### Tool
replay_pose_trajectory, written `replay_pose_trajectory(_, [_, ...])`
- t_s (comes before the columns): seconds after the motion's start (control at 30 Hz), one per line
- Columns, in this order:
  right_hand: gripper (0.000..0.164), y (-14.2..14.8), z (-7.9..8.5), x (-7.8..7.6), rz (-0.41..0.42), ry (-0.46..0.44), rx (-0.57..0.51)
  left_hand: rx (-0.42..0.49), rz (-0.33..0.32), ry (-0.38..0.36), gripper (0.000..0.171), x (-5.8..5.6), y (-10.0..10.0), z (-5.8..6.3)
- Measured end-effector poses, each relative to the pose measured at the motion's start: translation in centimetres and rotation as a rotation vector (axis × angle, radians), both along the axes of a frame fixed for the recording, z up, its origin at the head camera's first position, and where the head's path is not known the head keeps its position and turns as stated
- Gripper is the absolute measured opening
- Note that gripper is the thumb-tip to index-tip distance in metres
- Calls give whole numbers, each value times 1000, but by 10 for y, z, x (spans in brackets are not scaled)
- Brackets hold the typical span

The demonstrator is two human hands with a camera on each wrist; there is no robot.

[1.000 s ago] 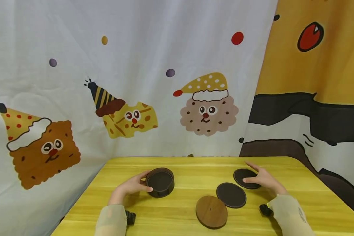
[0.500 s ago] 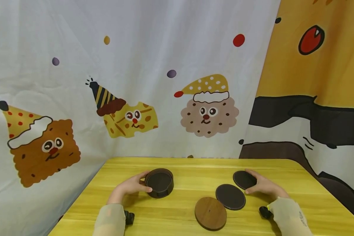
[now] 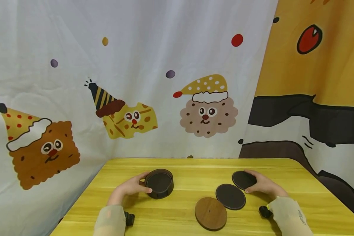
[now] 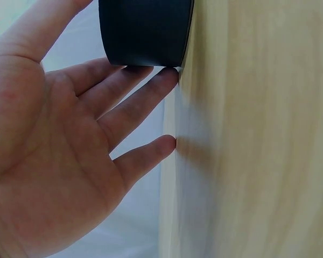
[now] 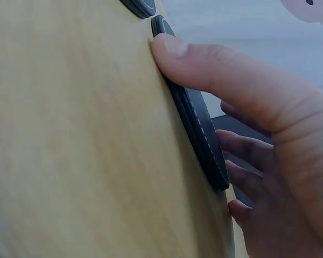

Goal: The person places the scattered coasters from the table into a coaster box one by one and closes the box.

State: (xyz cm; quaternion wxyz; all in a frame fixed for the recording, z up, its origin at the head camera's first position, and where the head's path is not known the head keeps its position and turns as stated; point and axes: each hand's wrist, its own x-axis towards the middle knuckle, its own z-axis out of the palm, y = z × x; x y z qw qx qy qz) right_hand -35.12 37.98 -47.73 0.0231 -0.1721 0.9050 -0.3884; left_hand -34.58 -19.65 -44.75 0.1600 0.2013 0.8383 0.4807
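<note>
A round dark coaster holder [image 3: 159, 184] with a low notched wall stands on the left half of the table. My left hand [image 3: 134, 185] holds it from the left, thumb at the front and fingers round the back; the left wrist view has the fingertips on its dark wall [image 4: 145, 32]. To the right, a dark round coaster [image 3: 243, 179] with a stitched edge lies on the table. My right hand [image 3: 264, 184] grips its rim, and in the right wrist view the thumb [image 5: 177, 56] presses the coaster's [image 5: 196, 129] near edge with fingers across from it.
A second dark coaster [image 3: 230, 196] lies just in front of the gripped one. Nearer still is a brown wooden disc [image 3: 210, 213] with a small centre mark. Behind the yellow wood-grain table [image 3: 183, 216] hangs a printed curtain [image 3: 153, 49].
My right hand has come from hovering over the far coaster to its rim, and its thumb and fingers have taken hold there. My left hand and the coaster holder have stayed put.
</note>
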Motion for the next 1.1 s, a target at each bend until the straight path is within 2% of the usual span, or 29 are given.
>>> replay_pose_trajectory(0.3, [96,9,5,-1,-6,77,80,7,-11,-4,92,0,2,-2])
replay_pose_trajectory(0.5, [96,9,12,-6,-9,114,100,-4,5,17,92,2,0,1])
replay_pose_trajectory(0.7, [94,1,25,-10,-23,130,140,-14,2,35,94,2,0,3])
replay_pose_trajectory(0.9, [95,-12,41,-14,-9,123,130,-23,6,32,95,2,1,4])
replay_pose_trajectory(1.1, [94,-20,47,-18,5,135,119,-17,-7,18,95,2,0,3])
